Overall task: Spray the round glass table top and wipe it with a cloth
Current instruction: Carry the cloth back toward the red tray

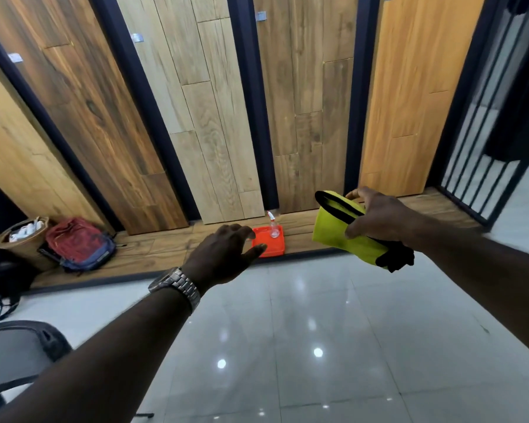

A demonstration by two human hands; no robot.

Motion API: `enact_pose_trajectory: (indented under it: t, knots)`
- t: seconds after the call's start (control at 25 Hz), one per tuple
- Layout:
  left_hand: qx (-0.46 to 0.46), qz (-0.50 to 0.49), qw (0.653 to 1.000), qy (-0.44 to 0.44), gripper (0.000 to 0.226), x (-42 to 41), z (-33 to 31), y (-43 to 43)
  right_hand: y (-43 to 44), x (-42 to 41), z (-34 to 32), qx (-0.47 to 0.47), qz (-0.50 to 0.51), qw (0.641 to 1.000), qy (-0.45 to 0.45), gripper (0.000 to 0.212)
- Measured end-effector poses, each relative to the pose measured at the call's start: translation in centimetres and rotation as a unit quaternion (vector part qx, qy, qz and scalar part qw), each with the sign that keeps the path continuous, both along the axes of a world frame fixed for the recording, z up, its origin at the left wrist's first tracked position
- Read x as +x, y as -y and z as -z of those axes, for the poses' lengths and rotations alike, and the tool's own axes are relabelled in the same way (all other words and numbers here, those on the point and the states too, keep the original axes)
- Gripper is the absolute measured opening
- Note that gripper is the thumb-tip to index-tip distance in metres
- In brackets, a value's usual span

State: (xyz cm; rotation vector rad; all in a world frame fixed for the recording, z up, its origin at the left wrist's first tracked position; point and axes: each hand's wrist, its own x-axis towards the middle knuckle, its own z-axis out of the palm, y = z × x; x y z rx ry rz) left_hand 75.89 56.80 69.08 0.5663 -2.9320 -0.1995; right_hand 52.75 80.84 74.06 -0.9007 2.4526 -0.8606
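Right hand (379,213): fingers clenched on folded yellow cloth (338,232), ready for wiping. Left hand (226,251): fingers released, reaching toward far spray bottle (273,225) in orange tray (268,250).

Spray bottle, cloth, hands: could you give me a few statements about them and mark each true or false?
1. The right hand holds a yellow-green cloth with black trim. True.
2. The spray bottle is in the left hand. False: it stands in the orange tray by the wall, and the left hand is open and holds nothing.
3. The left wrist wears a metal watch. True.
4. The tray sits on a glass table. False: it sits on a low wooden ledge; no table top is in view.
5. A red backpack lies left of the tray. True.
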Motion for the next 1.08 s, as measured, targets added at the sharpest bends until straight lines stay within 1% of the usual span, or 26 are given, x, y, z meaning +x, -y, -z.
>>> enact_pose_trajectory:
  t: [0.2,0.36,0.48,0.6,0.68,0.92,1.08]
  knots:
    - [0.024,-0.066,0.997,0.038,0.056,-9.6,1.0,8.5,12.3,-11.3,2.2,0.023,-0.053,0.998,0.031,0.081]
    - [0.055,-0.109,0.992,0.026,0.054,-14.1,2.1,16.3,23.7,-17.4,3.1,0.045,-0.089,0.994,0.033,0.079]
    - [0.076,-0.134,0.988,0.012,0.052,-17.8,5.1,24.3,33.4,-21.7,5.8,0.073,-0.113,0.990,0.034,0.079]
    - [0.103,-0.143,0.984,-0.002,0.052,-21.6,8.8,32.2,41.5,-25.5,9.1,0.093,-0.109,0.989,0.047,0.076]
    - [0.132,-0.145,0.981,0.001,0.052,-24.4,10.9,38.0,46.9,-27.9,11.2,0.109,-0.084,0.989,0.061,0.075]
    - [0.188,-0.154,0.969,0.051,0.055,-32.8,14.3,51.6,59.7,-34.9,16.8,0.156,-0.055,0.981,0.102,0.073]
    - [0.219,-0.157,0.959,0.091,0.053,-39.4,18.5,59.6,68.4,-41.0,22.8,0.188,-0.051,0.972,0.135,0.071]
